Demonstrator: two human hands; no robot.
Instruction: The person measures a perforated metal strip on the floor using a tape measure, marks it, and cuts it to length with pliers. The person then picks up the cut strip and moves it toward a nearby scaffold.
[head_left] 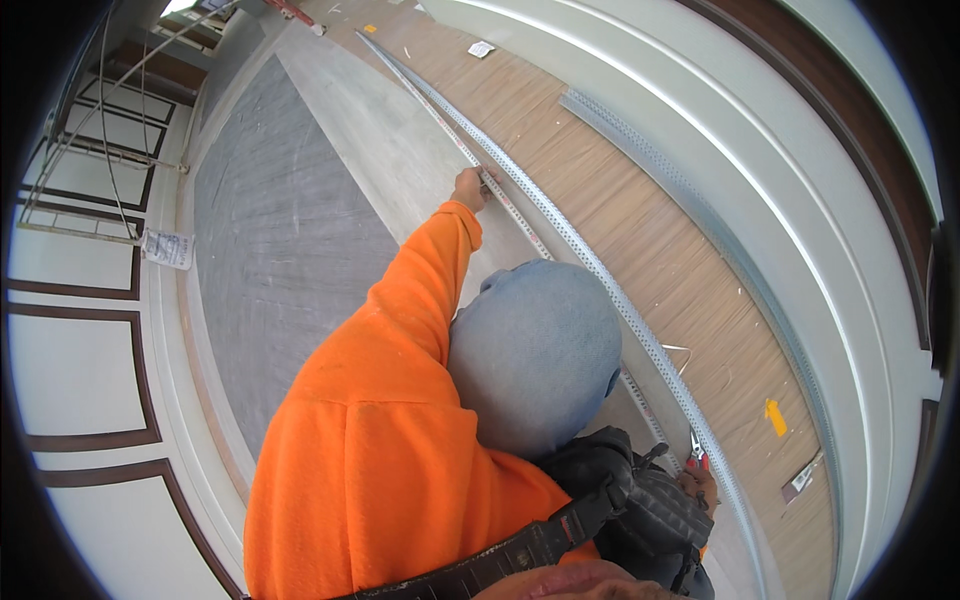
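Note:
My left hand [470, 189], at the end of an orange sleeve, reaches forward and closes on a long tape measure blade [525, 230]. The blade runs along the floor beside a long perforated metal profile [600, 270], which curves in this view. Lower right, my right hand [702, 487] is partly behind a black pouch [650, 515]. It closes around what look like red-handled snips [697, 456], next to the tape and the metal profile. Between my arms my bent knee [540, 350] in grey cloth hides part of the tape.
A second perforated metal profile [700, 215] lies along the white wall ledge at right. On the wood-look floor are a yellow arrow-shaped piece [775, 417], a putty-knife-like tool [800, 478] and white scraps. A dark grey sheet [290, 240] covers the left floor; metal scaffolding [100, 150] stands beyond.

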